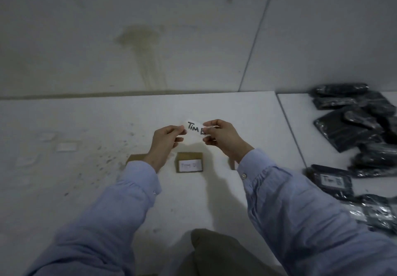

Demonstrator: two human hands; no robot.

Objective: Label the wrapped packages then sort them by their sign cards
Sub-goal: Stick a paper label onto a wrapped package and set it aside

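**A:** Our left grip (pixel 165 138) and right grip (pixel 221 138) are each pinching one short end of the label (pixel 194 128), thumb against fingertips. We are holding it in the air at twelve o'clock from the middle sign card (pixel 190 164).

**B:** We are reading "Tim B" on it. It is looking paper-thin and limp, so we are judging that it weighs almost nothing and may curl or stick to itself if one end drops.

**A:** Then we are favouring the edges, clear of the ink. The wrapped packages (pixel 352 125) are lying heaped on the floor at three o'clock, and they are looking glossy, soft and probably slippery.

**B:** We are thinking a flat side is the safer hold, not loose film. One package (pixel 332 181) at four o'clock is already wearing a label.
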